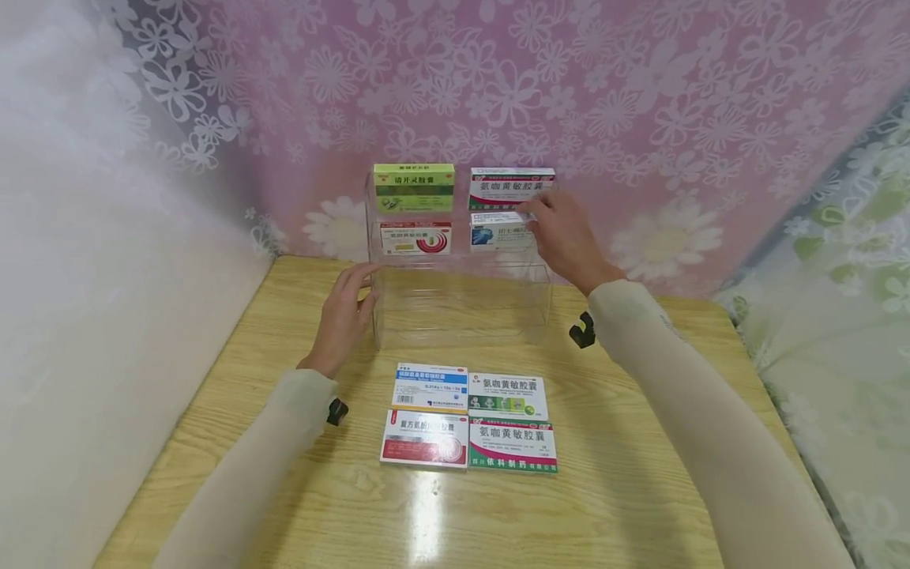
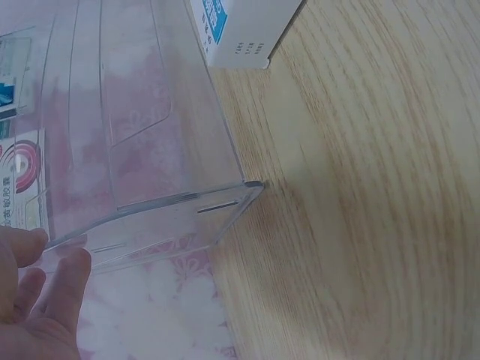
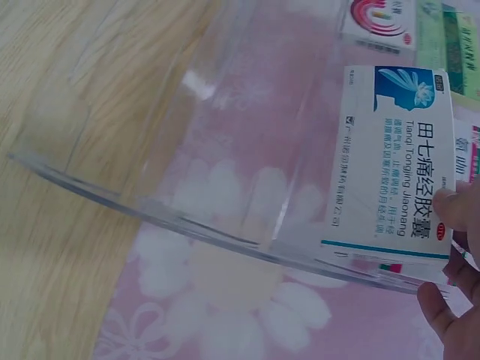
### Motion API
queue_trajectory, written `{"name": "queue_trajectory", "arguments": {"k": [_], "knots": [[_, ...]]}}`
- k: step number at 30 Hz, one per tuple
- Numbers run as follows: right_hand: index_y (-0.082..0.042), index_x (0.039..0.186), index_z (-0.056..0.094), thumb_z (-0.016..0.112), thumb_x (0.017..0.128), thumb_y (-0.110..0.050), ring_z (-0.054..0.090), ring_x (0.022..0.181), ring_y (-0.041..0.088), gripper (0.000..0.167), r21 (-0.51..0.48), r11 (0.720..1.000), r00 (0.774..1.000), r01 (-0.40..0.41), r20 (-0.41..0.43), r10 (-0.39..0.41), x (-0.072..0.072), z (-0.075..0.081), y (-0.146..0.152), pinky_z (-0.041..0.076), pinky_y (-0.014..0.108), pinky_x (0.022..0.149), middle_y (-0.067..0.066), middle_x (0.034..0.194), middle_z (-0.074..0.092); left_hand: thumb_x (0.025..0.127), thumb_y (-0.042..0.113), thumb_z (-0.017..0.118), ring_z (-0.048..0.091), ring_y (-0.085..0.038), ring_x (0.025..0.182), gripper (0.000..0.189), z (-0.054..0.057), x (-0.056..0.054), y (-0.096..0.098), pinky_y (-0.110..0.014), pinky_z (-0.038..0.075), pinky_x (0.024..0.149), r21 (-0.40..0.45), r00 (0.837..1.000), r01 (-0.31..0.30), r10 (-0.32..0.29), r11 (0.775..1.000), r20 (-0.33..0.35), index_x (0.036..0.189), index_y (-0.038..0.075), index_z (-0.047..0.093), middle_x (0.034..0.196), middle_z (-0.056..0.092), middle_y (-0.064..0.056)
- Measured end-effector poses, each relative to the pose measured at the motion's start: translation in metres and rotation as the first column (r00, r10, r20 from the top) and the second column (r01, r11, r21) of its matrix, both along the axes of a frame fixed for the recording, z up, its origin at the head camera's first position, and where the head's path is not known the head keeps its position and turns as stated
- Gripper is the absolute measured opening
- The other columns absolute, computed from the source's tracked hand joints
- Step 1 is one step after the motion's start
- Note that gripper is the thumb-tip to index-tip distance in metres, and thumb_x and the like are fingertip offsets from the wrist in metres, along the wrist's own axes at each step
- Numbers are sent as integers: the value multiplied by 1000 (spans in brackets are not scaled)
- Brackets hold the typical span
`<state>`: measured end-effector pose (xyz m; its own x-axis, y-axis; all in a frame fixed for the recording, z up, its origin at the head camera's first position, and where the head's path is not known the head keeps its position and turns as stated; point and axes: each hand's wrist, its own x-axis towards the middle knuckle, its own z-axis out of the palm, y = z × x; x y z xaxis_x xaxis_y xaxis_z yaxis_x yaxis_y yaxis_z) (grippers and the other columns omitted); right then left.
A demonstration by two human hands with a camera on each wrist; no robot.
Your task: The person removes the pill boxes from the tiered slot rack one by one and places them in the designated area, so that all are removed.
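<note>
A clear stepped rack (image 1: 462,304) stands on the table and holds medicine boxes in its upper tiers. On the second tier, at the right, my right hand (image 1: 569,237) grips the right end of a white and blue medicine box (image 3: 390,161); in the right wrist view the thumb lies on its front. My left hand (image 1: 344,320) touches the rack's left side with fingers loosely extended. Beside that box is a white and red box (image 1: 415,239). Above them sit a green box (image 1: 414,190) and a white box with red and green bands (image 1: 505,190).
In front of the rack several boxes lie flat in two rows: blue and white (image 1: 430,387), white and green (image 1: 506,397), white and red (image 1: 424,438), and red-and-green banded (image 1: 512,446). A floral cloth (image 1: 441,87) hangs behind the wooden table (image 1: 284,490).
</note>
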<state>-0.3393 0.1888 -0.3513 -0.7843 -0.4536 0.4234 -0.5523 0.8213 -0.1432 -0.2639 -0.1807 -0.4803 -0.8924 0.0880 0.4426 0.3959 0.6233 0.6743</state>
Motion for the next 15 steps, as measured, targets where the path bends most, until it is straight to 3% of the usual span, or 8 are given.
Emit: {"name": "queue_trajectory", "arguments": {"k": [7, 10, 15], "knots": [[2, 142, 61, 54, 113, -2, 53, 119, 42, 30, -129, 991, 999, -32, -25, 29, 16, 27, 12, 52, 55, 99, 26, 133, 55, 110, 5, 63, 65, -38, 135, 48, -1, -1, 0, -52, 64, 105, 5, 1000, -7, 7, 1000, 0, 157, 11, 54, 159, 50, -17], [2, 142, 61, 56, 113, -3, 56, 121, 42, 30, -142, 989, 998, -29, -57, 21, 27, 37, 26, 54, 57, 100, 26, 134, 58, 110, 4, 63, 65, -38, 135, 48, -2, -1, 0, -52, 64, 105, 5, 1000, -7, 7, 1000, 2, 157, 11, 53, 160, 50, -17], [3, 141, 60, 57, 112, -3, 56, 124, 41, 30, -132, 991, 1000, 17, 15, -15, 53, 40, 58, 55, 63, 104, 24, 135, 59, 110, 4, 63, 65, -38, 135, 49, -3, -2, 0, -52, 64, 105, 6, 1000, -6, 6, 1000, 3, 157, 11, 53, 160, 50, -17]]}}
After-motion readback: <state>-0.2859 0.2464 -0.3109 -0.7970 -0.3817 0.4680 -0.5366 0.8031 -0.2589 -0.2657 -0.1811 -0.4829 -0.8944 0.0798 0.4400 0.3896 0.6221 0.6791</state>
